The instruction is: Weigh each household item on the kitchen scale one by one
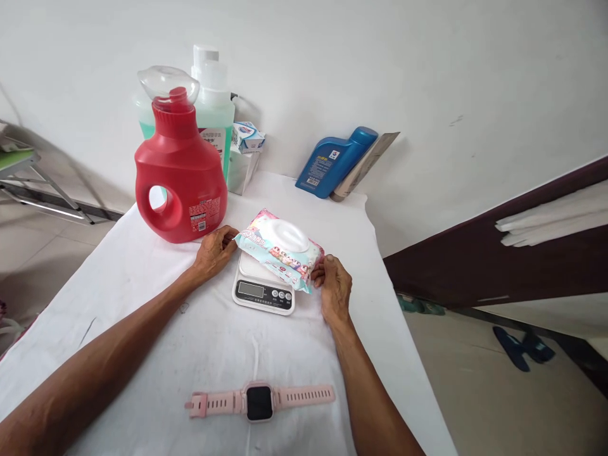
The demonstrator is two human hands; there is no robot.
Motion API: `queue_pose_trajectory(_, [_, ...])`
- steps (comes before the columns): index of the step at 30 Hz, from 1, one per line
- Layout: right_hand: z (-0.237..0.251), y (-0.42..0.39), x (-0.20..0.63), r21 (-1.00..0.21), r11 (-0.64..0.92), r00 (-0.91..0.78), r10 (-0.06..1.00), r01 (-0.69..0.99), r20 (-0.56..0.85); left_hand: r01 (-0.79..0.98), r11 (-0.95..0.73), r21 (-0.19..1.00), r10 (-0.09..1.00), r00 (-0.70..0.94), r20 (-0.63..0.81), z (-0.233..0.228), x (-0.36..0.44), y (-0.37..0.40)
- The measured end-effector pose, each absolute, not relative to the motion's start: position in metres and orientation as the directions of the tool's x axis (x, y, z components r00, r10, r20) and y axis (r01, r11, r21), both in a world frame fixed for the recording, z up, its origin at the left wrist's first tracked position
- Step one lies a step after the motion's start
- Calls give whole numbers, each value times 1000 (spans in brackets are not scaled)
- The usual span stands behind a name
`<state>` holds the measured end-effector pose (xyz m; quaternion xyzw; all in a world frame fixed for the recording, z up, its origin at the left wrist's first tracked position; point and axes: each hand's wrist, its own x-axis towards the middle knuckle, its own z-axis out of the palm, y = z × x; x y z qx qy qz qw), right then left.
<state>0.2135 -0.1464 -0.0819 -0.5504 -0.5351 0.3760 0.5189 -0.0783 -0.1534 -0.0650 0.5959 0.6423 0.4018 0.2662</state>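
Note:
A pack of wet wipes (280, 248) with a white flip lid lies across a small white kitchen scale (263, 290) at the middle of the table. My left hand (215, 252) grips the pack's left end. My right hand (334, 287) pinches its right end. The scale's display and buttons show below the pack. A pink smartwatch (259, 401) lies flat on the white cloth nearer to me, apart from both hands.
A red detergent jug (179, 170) stands just left of my left hand. Behind it are a green liquid bottle (215, 114) and a small box (247, 137). A blue bottle (335, 161) leans on the wall. The table's right edge (403, 329) drops to the floor.

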Motion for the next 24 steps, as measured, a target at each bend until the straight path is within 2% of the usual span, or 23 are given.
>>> queue_pose_trajectory(6, [-81,-147,216,-950,93,115,984,299,133,540,-44,840,978,-147,146,-66,-78,-154])
queue_pose_trajectory(24, [-86,-145,217,-947,87,100,987,308,123,542,-51,839,980,-136,148,-66,-79,-154])
